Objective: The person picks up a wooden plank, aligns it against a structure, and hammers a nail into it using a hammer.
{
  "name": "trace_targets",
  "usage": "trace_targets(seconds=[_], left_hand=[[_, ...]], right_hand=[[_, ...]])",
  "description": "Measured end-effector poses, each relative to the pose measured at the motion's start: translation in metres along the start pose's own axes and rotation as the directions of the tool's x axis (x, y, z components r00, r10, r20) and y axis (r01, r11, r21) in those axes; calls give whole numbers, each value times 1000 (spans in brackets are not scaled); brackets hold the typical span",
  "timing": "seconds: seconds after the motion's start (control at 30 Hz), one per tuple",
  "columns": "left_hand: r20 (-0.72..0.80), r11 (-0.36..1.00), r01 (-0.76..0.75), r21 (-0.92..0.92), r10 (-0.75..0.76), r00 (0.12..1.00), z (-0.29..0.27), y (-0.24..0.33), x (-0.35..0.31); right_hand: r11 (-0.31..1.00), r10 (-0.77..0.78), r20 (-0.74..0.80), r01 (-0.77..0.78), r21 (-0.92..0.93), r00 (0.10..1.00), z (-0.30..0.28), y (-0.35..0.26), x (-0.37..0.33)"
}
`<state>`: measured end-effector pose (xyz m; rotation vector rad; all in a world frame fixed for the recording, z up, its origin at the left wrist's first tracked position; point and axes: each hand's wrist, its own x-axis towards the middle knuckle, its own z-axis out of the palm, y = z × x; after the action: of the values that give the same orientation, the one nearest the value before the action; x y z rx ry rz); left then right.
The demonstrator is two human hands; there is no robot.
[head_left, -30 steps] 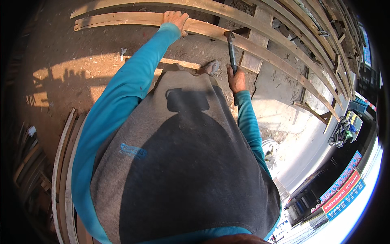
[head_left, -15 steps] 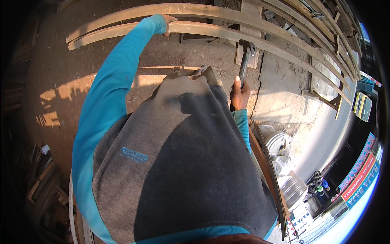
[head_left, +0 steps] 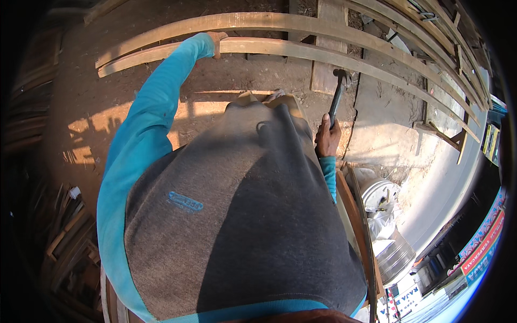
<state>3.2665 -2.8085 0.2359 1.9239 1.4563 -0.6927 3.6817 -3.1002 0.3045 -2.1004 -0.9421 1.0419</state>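
Two long wooden beams run side by side across the far part of the view. My left hand, at the end of an outstretched blue sleeve, is closed over the nearer beam; some of its fingers are hidden behind the wood. In my right hand is a claw hammer, gripped by its dark handle. Its metal head points away from me, just on the near side of the beams and apart from them.
More long timbers lie at the far right. A wide board passes crosswise beneath the beams. Scrap wood is piled at the left. White-lidded drums stand at the right beside upright planks, with a road beyond.
The whole view has shifted, so most things appear lower and farther right. My left hand is slightly nearer the beams' left end. The hammer remains in my right hand.
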Motion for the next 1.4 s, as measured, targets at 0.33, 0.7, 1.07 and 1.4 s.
trace_targets(seconds=[0.33, 0.7, 1.07, 1.4], left_hand=[[-730, 983, 82, 167, 67, 680, 88, 13, -31], [-780, 993, -5, 120, 97, 618, 80, 33, -39], [-713, 992, -35, 119, 110, 692, 74, 28, -49], [-726, 991, -27, 130, 114, 678, 79, 24, -45]], right_hand=[[661, -584, 483, 727, -183, 652, 44, -131, -12], [695, -276, 321, 419, -584, 906, 71, -97, -26], [906, -406, -84, 389, -169, 910, 124, -125, -67], [731, -383, -504, 588, 346, 774, 83, -204, -51]])
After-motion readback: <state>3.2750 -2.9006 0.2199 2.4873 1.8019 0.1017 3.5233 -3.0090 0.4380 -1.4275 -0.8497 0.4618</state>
